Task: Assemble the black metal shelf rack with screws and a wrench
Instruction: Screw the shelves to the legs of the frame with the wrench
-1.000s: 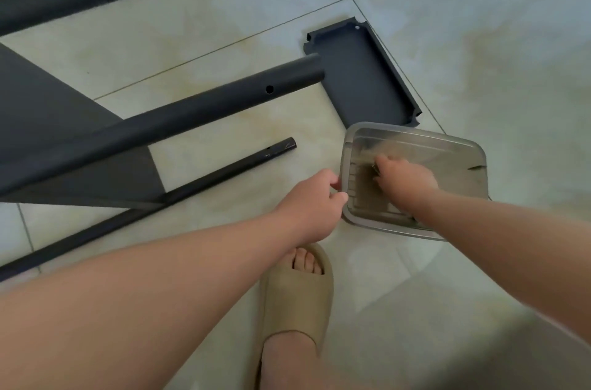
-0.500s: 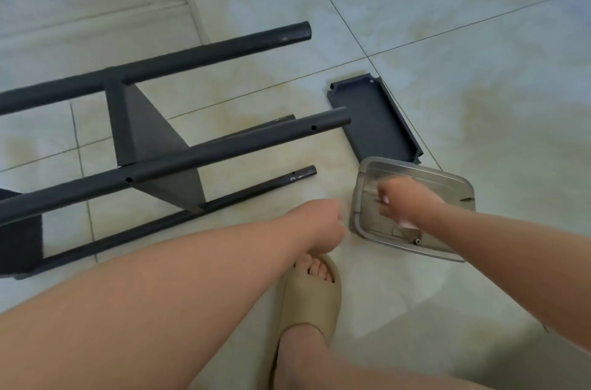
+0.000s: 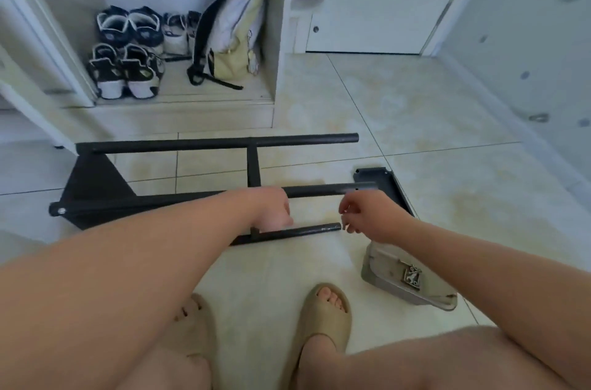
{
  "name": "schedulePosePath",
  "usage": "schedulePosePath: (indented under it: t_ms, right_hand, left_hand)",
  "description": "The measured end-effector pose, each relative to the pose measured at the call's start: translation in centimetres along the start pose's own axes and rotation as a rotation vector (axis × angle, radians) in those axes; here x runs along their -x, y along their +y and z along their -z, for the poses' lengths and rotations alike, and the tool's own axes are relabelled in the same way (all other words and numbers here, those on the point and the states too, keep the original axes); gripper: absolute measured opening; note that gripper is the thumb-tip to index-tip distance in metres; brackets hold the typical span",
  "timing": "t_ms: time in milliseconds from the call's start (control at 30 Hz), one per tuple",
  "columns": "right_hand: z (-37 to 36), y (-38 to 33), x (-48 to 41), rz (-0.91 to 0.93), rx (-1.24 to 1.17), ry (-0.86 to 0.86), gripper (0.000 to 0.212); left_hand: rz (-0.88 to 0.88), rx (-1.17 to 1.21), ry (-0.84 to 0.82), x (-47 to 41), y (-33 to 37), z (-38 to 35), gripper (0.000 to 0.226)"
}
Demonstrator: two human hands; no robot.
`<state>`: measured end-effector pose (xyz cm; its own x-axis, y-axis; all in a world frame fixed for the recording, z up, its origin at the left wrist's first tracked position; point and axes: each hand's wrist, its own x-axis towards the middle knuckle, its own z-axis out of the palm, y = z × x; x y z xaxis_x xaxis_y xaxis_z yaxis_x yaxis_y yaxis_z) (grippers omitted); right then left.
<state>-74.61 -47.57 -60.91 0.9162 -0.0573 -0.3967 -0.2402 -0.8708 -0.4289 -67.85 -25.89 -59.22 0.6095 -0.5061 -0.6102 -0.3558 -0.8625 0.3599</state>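
The black metal rack [image 3: 256, 166] lies on its side on the tiled floor, with three tubes pointing right. My left hand [image 3: 271, 214] is curled into a fist just above the near tube [image 3: 307, 230]; nothing shows in it. My right hand [image 3: 361, 217] hovers at that tube's open end, thumb and fingertips pinched together on something small, seemingly a screw. A loose black shelf panel [image 3: 387, 180] lies past the middle tube's end. The clear plastic tray [image 3: 383, 281] sits under my right forearm with a small wrench [image 3: 411, 276] inside.
Both my feet in beige slippers [image 3: 326, 316] stand close to the rack's near side. A white open cabinet [image 3: 275, 38] with several shoes [image 3: 128, 47] and a bag [image 3: 233, 38] stands behind the rack. A wall runs along the right.
My right hand has left the tray and moved up-left to the near tube's end. My left hand moved onto the tube area. The head lifted, so the cabinet is now in view.
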Motion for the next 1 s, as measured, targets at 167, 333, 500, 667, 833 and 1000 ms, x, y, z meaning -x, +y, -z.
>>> schedulePosePath:
  t_ms: [167, 333, 500, 667, 833, 1000]
  right_hand:
    - [-0.2, -7.7, -0.2, 0.049, -0.116, 0.120, 0.007]
    - [-1.7, -12.3, -1.7, 0.078, -0.127, 0.155, 0.019]
    - [-3.2, -13.4, -3.8, 0.052, -0.144, 0.128, 0.018]
    - [-4.0, -12.6, -5.7, 0.050, -0.182, 0.061, 0.022]
    - [-4.6, -11.9, -7.3, 0.065, -0.203, 0.002, 0.023]
    - [-4.9, -11.5, -8.4, 0.085, -0.157, 0.008, 0.020]
  left_hand:
    - [0.061, 0.308, 0.316, 2.0, -5.0, 0.9, 0.020]
    - [0.119, 0.417, 0.502, 1.2, -8.7, 0.5, 0.012]
    - [0.167, 0.421, 0.511, -0.3, -10.5, 0.8, 0.013]
    - [0.164, 0.433, 0.486, -2.3, -10.8, 1.7, 0.020]
    - [0.142, 0.479, 0.444, -4.4, -10.7, 2.2, 0.025]
    - [0.153, 0.460, 0.357, -6.2, -10.5, 1.6, 0.012]
